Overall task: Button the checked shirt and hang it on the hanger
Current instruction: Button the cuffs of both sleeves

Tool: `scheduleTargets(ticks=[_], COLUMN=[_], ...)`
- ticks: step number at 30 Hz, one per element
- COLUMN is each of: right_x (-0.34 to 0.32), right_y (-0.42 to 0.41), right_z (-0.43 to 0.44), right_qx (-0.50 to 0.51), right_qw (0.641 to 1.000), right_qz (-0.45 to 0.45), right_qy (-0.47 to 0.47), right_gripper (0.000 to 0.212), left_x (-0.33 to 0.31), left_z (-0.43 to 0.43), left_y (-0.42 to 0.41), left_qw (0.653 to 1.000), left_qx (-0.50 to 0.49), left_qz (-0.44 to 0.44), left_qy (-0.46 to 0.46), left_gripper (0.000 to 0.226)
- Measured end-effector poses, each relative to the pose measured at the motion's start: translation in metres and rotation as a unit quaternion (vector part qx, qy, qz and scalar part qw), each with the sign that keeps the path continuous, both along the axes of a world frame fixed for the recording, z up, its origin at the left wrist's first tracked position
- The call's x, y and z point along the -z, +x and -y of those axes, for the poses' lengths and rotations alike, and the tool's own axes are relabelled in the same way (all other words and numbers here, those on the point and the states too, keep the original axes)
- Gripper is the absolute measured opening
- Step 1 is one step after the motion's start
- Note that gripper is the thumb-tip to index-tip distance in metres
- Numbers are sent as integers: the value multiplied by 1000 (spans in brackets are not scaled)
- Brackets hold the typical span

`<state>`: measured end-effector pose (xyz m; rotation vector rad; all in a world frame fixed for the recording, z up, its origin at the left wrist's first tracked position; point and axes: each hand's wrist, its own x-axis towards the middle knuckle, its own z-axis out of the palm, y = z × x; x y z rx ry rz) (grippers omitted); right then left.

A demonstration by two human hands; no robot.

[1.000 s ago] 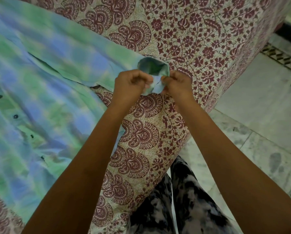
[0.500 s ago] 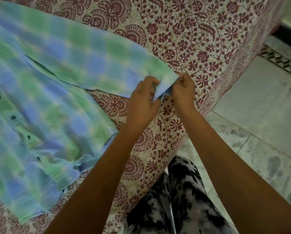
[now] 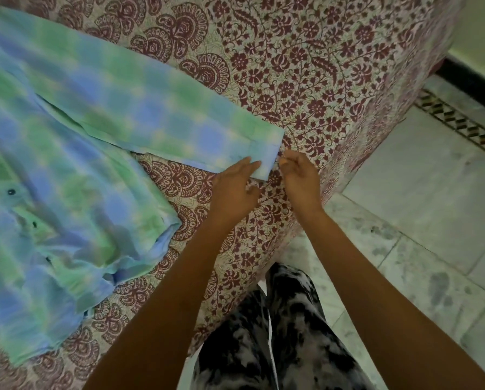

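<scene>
a sec ago both hands held the cuff (image 3: 263,156) up. now the checked shirt (image 3: 66,164) lies flat on the bed (image 3: 320,66), sleeve (image 3: 139,108) too. left hand (image 3: 234,190): fingers straight, resting on cuff. right hand (image 3: 301,178) curled beside it, can't tell if pinching. cuff prob done; hanger next.

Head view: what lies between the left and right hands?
In the head view, the checked shirt's sleeve cuff lies there, flat on the printed bedsheet; the left hand touches it, the right hand sits at its edge.

Head cam, looking fwd/down, close over bed (image 3: 334,88).
</scene>
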<state>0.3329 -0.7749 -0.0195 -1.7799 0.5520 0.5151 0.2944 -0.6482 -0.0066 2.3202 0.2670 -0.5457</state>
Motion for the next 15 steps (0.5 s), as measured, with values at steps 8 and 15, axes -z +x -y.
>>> scheduleTargets(ticks=[8, 15], right_x=[-60, -109], right_y=[-56, -82], right_z=[23, 29], right_qx=[-237, -342], right_qw=[957, 911], right_qz=[115, 146], right_qy=[-122, -177], right_gripper=[46, 50], left_x=[-70, -134], left_z=[-4, -2], left_y=[-50, -101], left_qw=[994, 985], left_qx=[-107, -149], left_qz=[28, 48], left_qy=[20, 75], left_gripper=[57, 61])
